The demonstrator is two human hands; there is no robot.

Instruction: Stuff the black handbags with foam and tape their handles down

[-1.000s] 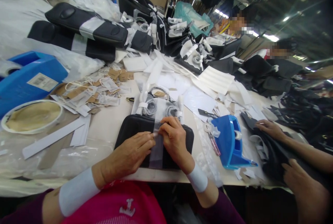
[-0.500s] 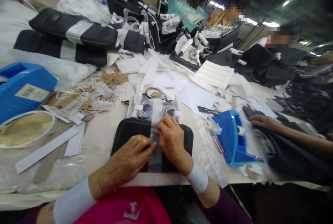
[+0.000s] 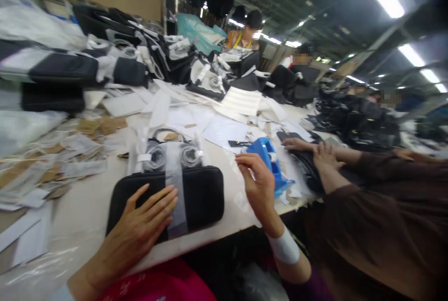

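A black bag [image 3: 205,193] lies near the table's front edge, with plastic-wrapped coils [image 3: 156,157] along its far side. Down its middle runs a translucent white strip [image 3: 175,165], reaching from the coils to the near edge. My left hand [image 3: 149,214] rests flat on the bag, fingers spread, their tips on the strip. To the right of the bag, my right hand [image 3: 259,184] is raised off the table with loosely bent fingers, and I see nothing in it. Just behind that hand stands a blue tape dispenser [image 3: 264,147], partly covered by it.
Paper tags with strings [image 3: 70,151] are heaped at the left. White paper sheets [image 3: 224,130] and wrapped black bags [image 3: 63,67] fill the back. On the right, a co-worker's hands [image 3: 325,154] lie on a black item, with a brown sleeve [image 3: 392,198] close by.
My right hand has left the strip and moved right towards the blue dispenser. My left hand has flattened onto the bag. The view has swung right, showing more of the co-worker.
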